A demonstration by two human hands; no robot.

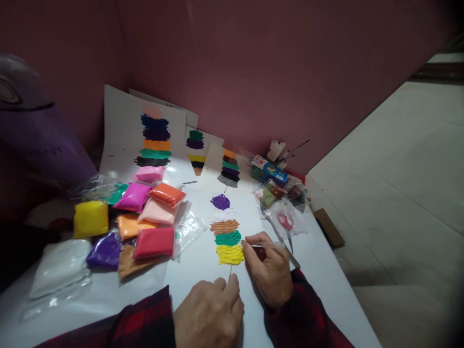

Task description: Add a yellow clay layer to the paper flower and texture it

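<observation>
Hands rest low on the white counter point(319, 270): the right hand point(270, 270) pinches a thin tool point(270, 245), its tip at the yellow clay band point(230, 254); the left hand point(210, 309), curled closed, pins the sheet just below it. Clay packets point(145, 217) lie left.

Your only view comes from the camera on your head, looking forward and down across the white surface point(319, 270) toward its far edge at the pink wall point(253, 72). It sits close: your own sleeves fill the near edge, and the floor point(406, 183) shows past the right edge.
</observation>
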